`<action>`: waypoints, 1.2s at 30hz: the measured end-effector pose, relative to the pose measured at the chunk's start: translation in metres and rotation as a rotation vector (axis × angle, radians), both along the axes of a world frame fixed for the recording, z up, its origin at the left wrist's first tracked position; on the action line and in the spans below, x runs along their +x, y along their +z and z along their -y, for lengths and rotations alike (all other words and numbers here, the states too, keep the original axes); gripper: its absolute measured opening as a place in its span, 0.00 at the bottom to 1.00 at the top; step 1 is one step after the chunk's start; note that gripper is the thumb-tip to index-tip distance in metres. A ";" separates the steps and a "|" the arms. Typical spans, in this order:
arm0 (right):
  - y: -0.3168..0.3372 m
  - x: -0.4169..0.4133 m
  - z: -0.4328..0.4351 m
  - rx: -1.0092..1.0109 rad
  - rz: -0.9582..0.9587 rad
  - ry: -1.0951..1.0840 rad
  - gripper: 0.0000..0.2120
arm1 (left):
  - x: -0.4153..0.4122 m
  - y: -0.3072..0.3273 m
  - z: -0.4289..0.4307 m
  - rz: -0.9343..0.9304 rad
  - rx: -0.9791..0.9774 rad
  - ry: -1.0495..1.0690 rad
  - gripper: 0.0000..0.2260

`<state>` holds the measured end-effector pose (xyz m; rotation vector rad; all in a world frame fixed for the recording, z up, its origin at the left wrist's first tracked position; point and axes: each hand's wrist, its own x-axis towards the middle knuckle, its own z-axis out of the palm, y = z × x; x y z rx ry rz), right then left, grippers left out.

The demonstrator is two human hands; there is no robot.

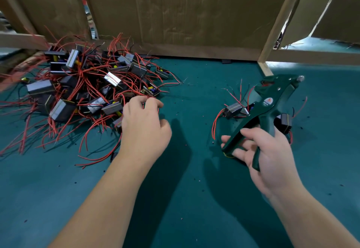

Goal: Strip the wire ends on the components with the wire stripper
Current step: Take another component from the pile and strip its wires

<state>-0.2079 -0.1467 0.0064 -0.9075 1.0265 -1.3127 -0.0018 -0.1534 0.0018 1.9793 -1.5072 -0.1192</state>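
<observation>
While two components (233, 109), seemingly done, lie right of centre beside the wire stripper (266, 103) clasped by the right hand (261, 156), most work likely remains: tangled pile (83, 88) at left on desk (194, 189), left hand (144, 125) pinching its red wires (134, 96).

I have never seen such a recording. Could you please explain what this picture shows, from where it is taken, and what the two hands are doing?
There is no machine here: a person works with two bare hands, and the one picture comes from a camera worn on the head, looking down. On the teal-green table surface lies a tangled pile of small grey-black block components with red wires. The left hand reaches into its edge, fingers curled at red wires; a grip cannot be confirmed. The right hand holds a dark green plier-shaped wire stripper.
</observation>
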 end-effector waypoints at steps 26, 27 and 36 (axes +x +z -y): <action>0.009 0.006 0.013 0.348 0.458 0.959 0.20 | 0.012 0.001 0.006 -0.155 -0.280 -0.050 0.16; 0.009 0.007 0.012 0.349 0.452 0.988 0.20 | 0.012 0.002 0.007 -0.215 -0.298 -0.045 0.16; 0.003 0.013 0.006 0.164 0.352 0.730 0.31 | 0.011 -0.001 0.014 -0.717 -0.243 -0.009 0.15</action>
